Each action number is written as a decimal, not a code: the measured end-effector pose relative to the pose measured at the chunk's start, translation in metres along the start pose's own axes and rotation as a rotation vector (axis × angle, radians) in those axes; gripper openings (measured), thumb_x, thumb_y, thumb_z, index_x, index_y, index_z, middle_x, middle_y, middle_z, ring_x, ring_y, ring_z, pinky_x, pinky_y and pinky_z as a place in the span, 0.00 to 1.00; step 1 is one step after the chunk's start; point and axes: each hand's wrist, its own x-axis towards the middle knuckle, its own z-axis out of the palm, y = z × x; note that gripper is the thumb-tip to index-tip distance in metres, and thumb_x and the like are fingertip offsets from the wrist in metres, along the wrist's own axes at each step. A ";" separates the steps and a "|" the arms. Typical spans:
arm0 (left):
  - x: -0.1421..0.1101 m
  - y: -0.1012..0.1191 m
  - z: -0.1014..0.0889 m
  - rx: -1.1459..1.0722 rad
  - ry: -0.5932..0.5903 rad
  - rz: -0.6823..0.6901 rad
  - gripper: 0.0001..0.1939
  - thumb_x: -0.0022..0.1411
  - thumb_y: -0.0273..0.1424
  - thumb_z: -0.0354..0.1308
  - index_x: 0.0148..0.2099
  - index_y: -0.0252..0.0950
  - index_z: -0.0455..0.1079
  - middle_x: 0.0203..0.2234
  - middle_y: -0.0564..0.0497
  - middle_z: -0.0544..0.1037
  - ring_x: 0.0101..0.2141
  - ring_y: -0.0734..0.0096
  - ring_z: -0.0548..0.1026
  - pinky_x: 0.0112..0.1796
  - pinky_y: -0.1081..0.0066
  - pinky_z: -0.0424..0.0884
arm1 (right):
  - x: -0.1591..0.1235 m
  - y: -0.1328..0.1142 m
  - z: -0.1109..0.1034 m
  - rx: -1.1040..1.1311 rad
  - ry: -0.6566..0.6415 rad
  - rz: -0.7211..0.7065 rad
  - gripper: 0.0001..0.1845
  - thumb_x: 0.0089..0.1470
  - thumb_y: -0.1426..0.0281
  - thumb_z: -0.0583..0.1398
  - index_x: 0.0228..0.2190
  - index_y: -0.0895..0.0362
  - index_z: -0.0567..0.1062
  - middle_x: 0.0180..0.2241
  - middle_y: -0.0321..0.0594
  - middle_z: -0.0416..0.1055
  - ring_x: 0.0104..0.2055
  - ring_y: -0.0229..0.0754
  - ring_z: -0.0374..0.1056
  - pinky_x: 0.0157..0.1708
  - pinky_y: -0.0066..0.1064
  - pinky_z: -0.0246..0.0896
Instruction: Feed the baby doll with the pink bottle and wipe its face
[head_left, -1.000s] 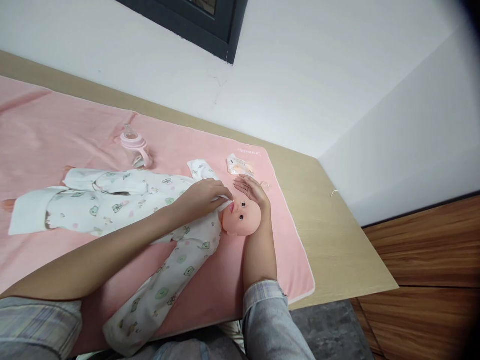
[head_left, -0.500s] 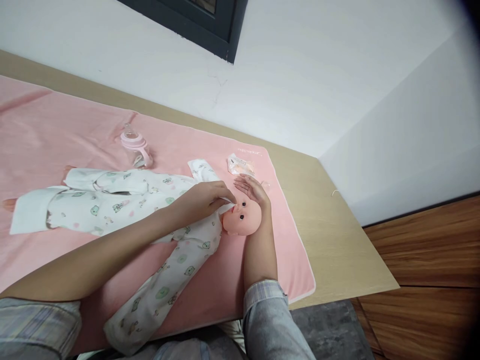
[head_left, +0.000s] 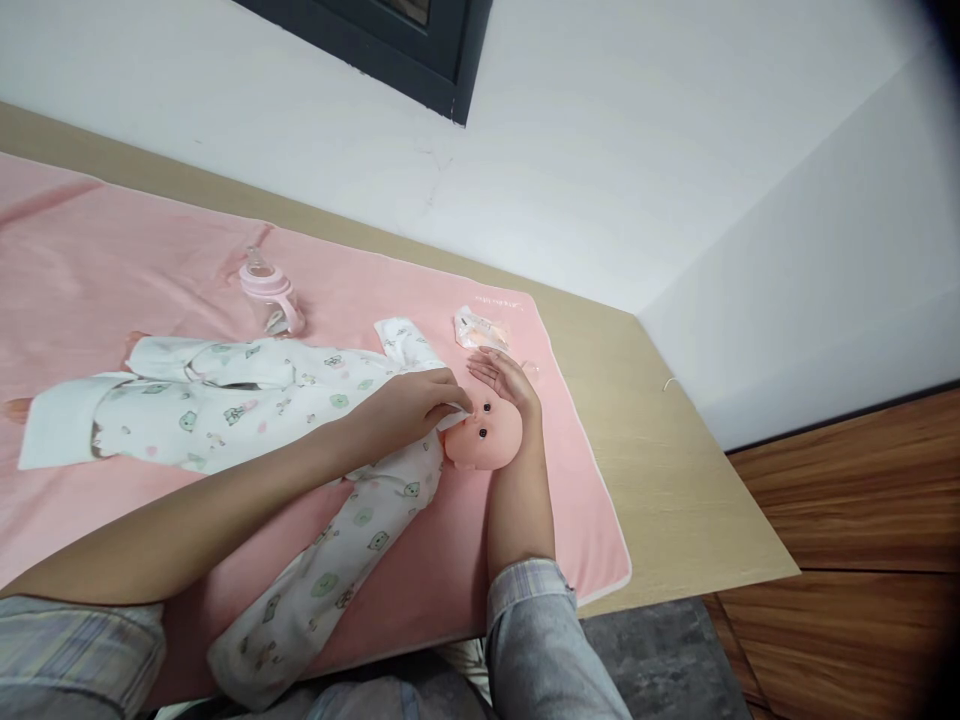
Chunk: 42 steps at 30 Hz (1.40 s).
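A baby doll (head_left: pixel 491 442) lies face up in a white printed outfit (head_left: pixel 300 405), its head resting against my right wrist and forearm. My right hand (head_left: pixel 506 378) is open beyond the head, palm up, with its fingers stretched out. At the doll's mouth, my left hand (head_left: pixel 416 408) pinches a small white cloth or tissue (head_left: pixel 451 418), and its fingertips cover part of the mouth. Most of the white piece is hidden by my fingers.
A pink towel (head_left: pixel 577 510) covers much of the wooden table (head_left: pixel 645 450). A pink-lidded baby bottle (head_left: pixel 271 298) stands beyond the doll's legs. A clear packet (head_left: pixel 481 330) and a small transparent item (head_left: pixel 530 370) lie near my right fingers. A white wall rises behind.
My left hand shifts slightly over the doll's mouth with the white cloth or tissue, covering more of the lips. My right hand and the doll stay almost still.
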 end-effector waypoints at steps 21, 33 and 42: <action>0.005 0.001 -0.008 -0.038 0.015 -0.076 0.15 0.64 0.26 0.48 0.41 0.36 0.76 0.38 0.49 0.76 0.39 0.65 0.75 0.39 0.68 0.68 | 0.001 0.005 -0.004 0.021 -0.016 -0.015 0.14 0.54 0.63 0.63 0.41 0.54 0.73 0.44 0.40 0.76 0.49 0.40 0.73 0.59 0.39 0.65; 0.002 -0.007 -0.021 -0.038 -0.204 -0.061 0.15 0.60 0.23 0.52 0.42 0.41 0.78 0.37 0.53 0.78 0.38 0.68 0.76 0.38 0.73 0.66 | -0.005 -0.004 0.004 0.000 0.025 0.004 0.11 0.57 0.67 0.60 0.42 0.56 0.72 0.38 0.40 0.78 0.43 0.39 0.75 0.58 0.40 0.64; 0.002 -0.006 -0.019 -0.019 -0.159 -0.084 0.10 0.61 0.28 0.55 0.40 0.39 0.77 0.35 0.53 0.79 0.36 0.67 0.76 0.36 0.72 0.65 | -0.007 -0.006 0.007 -0.008 0.033 0.012 0.10 0.58 0.68 0.58 0.43 0.56 0.71 0.38 0.40 0.78 0.44 0.39 0.74 0.58 0.39 0.64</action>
